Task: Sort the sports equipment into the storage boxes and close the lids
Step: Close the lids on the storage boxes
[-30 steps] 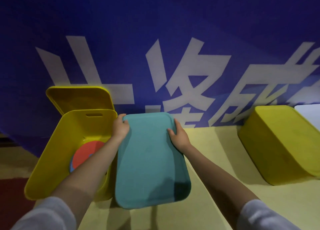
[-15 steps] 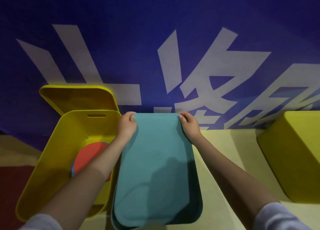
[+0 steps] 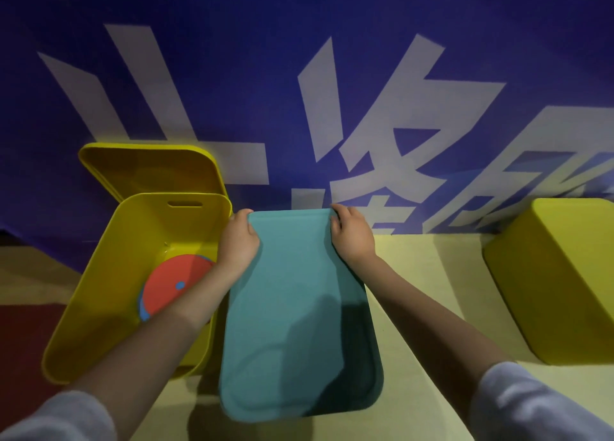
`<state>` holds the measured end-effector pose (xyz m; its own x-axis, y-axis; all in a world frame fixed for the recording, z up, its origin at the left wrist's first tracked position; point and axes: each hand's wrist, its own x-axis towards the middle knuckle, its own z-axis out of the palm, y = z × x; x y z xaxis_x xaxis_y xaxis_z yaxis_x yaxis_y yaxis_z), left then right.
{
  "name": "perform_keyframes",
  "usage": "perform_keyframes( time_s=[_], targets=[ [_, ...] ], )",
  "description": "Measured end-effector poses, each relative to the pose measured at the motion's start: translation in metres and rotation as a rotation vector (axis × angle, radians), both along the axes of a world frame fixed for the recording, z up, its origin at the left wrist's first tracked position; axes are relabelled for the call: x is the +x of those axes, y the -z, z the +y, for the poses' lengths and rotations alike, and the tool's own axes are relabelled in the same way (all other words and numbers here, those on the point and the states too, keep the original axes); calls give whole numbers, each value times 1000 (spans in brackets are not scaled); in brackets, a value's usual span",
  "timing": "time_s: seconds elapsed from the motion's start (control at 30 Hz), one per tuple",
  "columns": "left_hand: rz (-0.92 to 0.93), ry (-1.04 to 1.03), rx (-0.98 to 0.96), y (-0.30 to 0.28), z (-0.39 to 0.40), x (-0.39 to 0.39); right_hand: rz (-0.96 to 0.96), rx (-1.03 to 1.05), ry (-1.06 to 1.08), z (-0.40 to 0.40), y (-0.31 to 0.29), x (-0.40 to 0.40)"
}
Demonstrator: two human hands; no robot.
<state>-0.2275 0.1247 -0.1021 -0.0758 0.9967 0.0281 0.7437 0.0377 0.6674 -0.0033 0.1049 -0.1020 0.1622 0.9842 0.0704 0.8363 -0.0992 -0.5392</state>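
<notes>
Both hands are on the flat teal plastic lid with rounded corners [image 3: 292, 314] right now. The left hand [image 3: 237, 241] has its fingers curled over the far left corner and the right hand [image 3: 352, 238] grips the far right corner the same way, so each one is clamped on the lid rather than spread flat.

Compared to 1 second ago, the hands have slid from the lid's sides up to its back corners, and the lid has dropped from a tilt to lying almost level on the dark teal storage box [image 3: 362, 357], whose rim only peeks out along the right and near edges. My guess is it isn't fully snapped on yet, since that right edge still shows a gap.

Just left of it, the open yellow plastic storage box [image 3: 99, 301] has a red and blue round disc [image 3: 169, 284] inside, with its yellow hinged lid [image 3: 149, 168] standing up at the back. That one likely gets closed next. 1 closed yellow box [image 3: 558, 284] sits well apart on the right.
</notes>
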Motion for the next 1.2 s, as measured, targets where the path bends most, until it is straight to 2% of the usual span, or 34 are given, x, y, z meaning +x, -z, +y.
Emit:
perform_keyframes(
  time_s=[0.17,0.27,0.37,0.43,0.5,0.67,0.77,0.87,1.07,1.2],
  targets=[
    [-12,51,-91,-4,-46,-4,87,-72,-15,-49,-7,-4],
    [-54,117,-76,4,-107,-19,-72,-113,-52,-104,-3,-7],
    [-159,188,-24,10,-172,-36,-280,26,-267,-161,-1,-21],
    [-245,207,-9,11,-205,-44,-248,121,-473,-195,4,-35],
    [-319,211,-6,16,-228,-49,-234,127,-609,-217,7,-47],
    [-552,174,-65,22,-261,-56,-331,139,-689,-228,5,-56],
    [-494,316,20,26,-269,-73,-405,191,-722,-233,10,-63],
    [-415,453,58,25,-261,-92,-392,277,-696,-238,12,-69],
    [-107,728,229,26,-230,-109,-346,431,-706,-245,13,-73],
    [-64,764,265,33,-221,-115,-332,457,-700,-246,13,-76]
  ],
)
